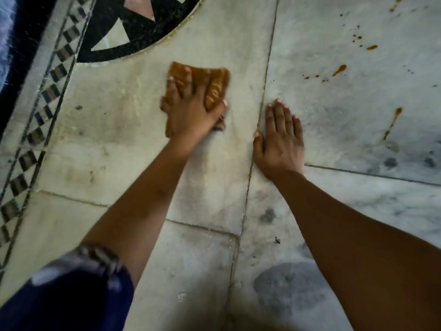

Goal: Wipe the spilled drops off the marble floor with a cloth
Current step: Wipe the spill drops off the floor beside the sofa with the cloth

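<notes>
An orange-brown cloth (216,83) lies folded on the pale marble floor (119,130) at centre. My left hand (191,111) presses down on it, fingers spread over the fabric and thumb curled round its right edge. My right hand (281,137) lies flat on the floor to the right, fingers straight, beside a tile joint. Orange-brown spilled drops (338,70) are scattered over the grey marble slab at upper right, with a long streak (393,121) lower down. Both hands are left of the drops.
A black inlaid circle with triangles (133,27) sits at the top. A checkered border strip (40,111) runs diagonally down the left side. Dark smudges (288,290) mark the tiles near the bottom. A dark blue garment (71,299) fills the lower left corner.
</notes>
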`<state>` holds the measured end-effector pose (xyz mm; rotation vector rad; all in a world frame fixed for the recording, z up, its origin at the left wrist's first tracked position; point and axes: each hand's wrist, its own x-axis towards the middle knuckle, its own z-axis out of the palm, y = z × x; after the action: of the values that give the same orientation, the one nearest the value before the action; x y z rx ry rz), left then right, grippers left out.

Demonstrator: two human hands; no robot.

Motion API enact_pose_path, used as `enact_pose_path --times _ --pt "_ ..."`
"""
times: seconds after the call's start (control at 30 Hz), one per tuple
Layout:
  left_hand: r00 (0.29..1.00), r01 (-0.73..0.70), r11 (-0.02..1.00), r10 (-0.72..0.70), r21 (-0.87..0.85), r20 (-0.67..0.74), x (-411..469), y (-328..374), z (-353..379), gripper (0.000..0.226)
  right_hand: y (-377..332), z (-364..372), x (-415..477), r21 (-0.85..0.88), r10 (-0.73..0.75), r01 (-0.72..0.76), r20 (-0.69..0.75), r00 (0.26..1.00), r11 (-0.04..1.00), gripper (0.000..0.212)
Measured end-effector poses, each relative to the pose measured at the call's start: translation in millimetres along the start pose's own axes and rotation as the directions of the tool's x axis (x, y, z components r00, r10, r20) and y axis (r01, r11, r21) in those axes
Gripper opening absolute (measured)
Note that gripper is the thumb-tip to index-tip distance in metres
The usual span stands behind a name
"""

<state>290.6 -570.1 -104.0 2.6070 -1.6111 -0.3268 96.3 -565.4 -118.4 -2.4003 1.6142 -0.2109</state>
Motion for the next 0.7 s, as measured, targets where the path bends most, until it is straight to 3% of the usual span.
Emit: enact_pose_path --times 0.13,0.2,0.27,0.37,0.47,0.53,0.6,0.7 --pt "0.953 -0.297 0.953 0.300 0.068 -0.038 -92 -21 14 0.071 0 0 0 0.004 -0.006 0.006 -0.005 1.000 1.000 0.064" --pt "0.938 -0.339 0.934 0.345 0.116 -0.034 -126 -65 13 0.071 1 0 -1 -0.003 -0.004 0.004 0.003 1.000 1.000 0.064" --pt "0.976 -0.207 0.974 0.212 0.088 -0.052 -120 -102 1 0.077 1 1 -1 0.001 -0.006 0.006 0.000 1.000 1.000 0.063" --pt "0.989 0.108 0.993 -0.111 -0.041 -0.101 -64 -115 -10 0.082 1 3 -1 0.013 -0.013 0.013 -0.008 1.000 1.000 0.063" --pt "0.968 0.216 0.971 -0.227 -0.105 -0.107 -7 -88 -14 0.072 2 3 0 0.007 -0.011 0.011 -0.010 1.000 1.000 0.062" --pt "0.983 0.122 0.988 -0.133 -0.096 -0.124 -4 -65 -9 0.065 2 4 -2 -0.003 -0.020 0.020 -0.014 1.000 1.000 0.061" --pt "0.986 -0.072 0.989 0.052 -0.130 -0.156 -28 -47 -5 0.061 3 4 1 -0.009 -0.024 0.024 -0.007 1.000 1.000 0.062" --pt "0.944 -0.301 0.929 0.259 -0.215 -0.205 -88 -49 -4 0.064 2 0 -1 -0.011 -0.021 0.021 0.015 1.000 1.000 0.062"
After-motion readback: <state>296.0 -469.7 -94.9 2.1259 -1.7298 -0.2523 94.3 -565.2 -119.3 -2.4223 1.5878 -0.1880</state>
